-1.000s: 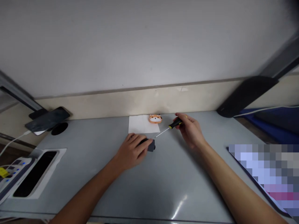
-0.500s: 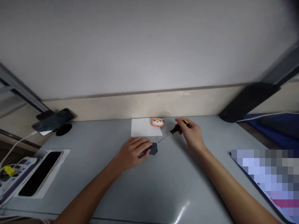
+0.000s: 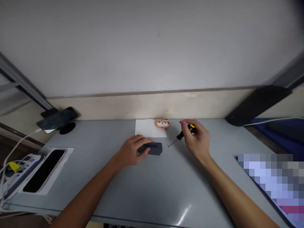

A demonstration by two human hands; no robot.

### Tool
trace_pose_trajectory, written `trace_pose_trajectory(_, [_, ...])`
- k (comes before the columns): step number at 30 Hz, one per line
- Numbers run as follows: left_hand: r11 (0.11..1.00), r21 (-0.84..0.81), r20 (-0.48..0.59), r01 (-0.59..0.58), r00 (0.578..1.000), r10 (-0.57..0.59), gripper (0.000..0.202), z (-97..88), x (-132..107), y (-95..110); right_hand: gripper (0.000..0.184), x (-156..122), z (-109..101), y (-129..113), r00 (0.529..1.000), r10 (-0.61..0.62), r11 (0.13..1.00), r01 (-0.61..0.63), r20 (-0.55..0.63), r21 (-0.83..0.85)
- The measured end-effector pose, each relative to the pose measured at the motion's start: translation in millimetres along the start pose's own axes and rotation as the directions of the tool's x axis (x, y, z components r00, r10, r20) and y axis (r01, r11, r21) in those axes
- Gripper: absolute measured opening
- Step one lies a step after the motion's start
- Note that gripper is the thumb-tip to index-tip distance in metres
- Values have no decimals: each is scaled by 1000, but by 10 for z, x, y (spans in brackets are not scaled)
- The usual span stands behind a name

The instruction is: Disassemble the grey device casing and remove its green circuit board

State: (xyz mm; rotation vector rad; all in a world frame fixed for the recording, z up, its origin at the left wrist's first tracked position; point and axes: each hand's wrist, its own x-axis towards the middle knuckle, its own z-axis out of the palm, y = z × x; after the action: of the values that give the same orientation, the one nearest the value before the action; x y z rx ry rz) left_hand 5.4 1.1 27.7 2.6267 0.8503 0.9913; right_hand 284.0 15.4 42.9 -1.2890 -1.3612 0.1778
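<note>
My left hand (image 3: 133, 150) is closed around the left end of a small dark grey box (image 3: 154, 148) with a row of slots along its upper side. The box rests on the grey table, and its right end sticks out of my fingers. My right hand (image 3: 197, 137) grips a screwdriver (image 3: 180, 135) by its black and yellow handle. Its thin shaft slants down to the left, and the tip is a little way right of the box, apart from it. Behind the box lie a white sheet of paper (image 3: 147, 128) and an orange and white animal-faced case (image 3: 162, 123).
At the left are a phone (image 3: 45, 171) on white paper, a power strip (image 3: 23, 172) with cables, and another phone (image 3: 58, 119) leaning on a stand. A dark cylindrical object (image 3: 256, 104) tilts at the back right. A blurred-out screen (image 3: 273, 186) occupies the right edge.
My left fingers have shifted back along the box, so more of its slotted side shows. The screwdriver tip is now farther from the box. The whole view has shifted slightly.
</note>
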Motion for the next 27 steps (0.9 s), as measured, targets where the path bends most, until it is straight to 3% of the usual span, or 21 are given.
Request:
trace_pose_trajectory(6, [999, -33, 9, 23, 1000, -23, 26, 141, -11, 96, 22, -39, -43, -82, 976, -193, 976, 201, 99, -85])
trace_pose_trajectory(15, [998, -30, 33, 48, 998, -47, 30, 180, -47, 31, 23, -64, -45, -59, 961, -234, 962, 250, 147, -106])
trace_pose_trajectory(20, [999, 36, 19, 4, 1000, -5, 34, 171, -60, -21, 38, -119, -1, -66, 985, -167, 985, 168, 30, -45])
trace_pose_trajectory(23, [997, 61, -24, -40, 999, 41, 32, 158, -66, -57, 48, -144, 23, -77, 994, -99, 995, 98, 41, 9])
trace_pose_trajectory(25, [998, 46, -55, -31, 998, 34, 29, 153, -67, -68, 42, -149, 31, -77, 994, -90, 996, 88, 59, 27])
trace_pose_trajectory(27, [998, -41, -58, 43, 997, -45, 29, 150, -66, -72, 32, -143, 32, -69, 994, -96, 995, 95, 43, 35])
